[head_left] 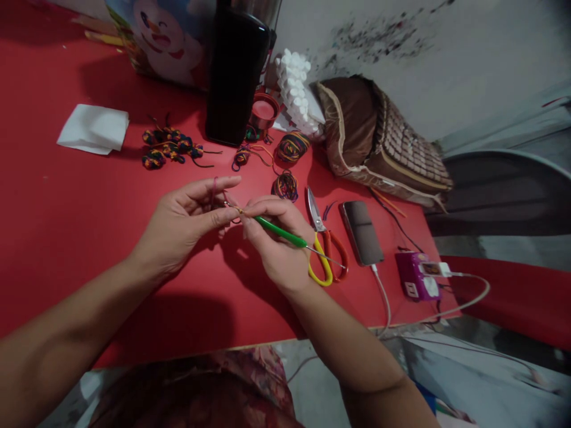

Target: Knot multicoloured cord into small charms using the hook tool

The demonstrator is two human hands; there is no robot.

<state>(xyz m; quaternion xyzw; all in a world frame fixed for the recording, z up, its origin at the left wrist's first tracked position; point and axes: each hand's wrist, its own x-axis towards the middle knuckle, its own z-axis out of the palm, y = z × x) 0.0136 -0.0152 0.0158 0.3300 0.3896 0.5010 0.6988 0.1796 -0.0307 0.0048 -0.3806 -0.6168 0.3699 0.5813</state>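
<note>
My right hand (281,238) is closed round the green handle of a crochet hook (281,232), whose thin metal shaft sticks out behind toward the right. The hook's front end meets my left hand (191,220), which pinches a small bit of yarn (238,210) between thumb and finger. A strand of yarn loops over the raised left index finger. Just beyond my hands lie a dark multicoloured yarn bundle (285,186) and a wound yarn ball (292,147). Small crocheted pieces (169,145) in mixed colours are grouped farther left.
Scissors (319,229) with yellow and red handles lie right of my hand. Beyond them are a charging phone (361,232) and a purple power adapter (417,276). A black phone (236,77) stands upright at the back, near a brown quilted bag (383,131). White folded paper (93,129) lies left.
</note>
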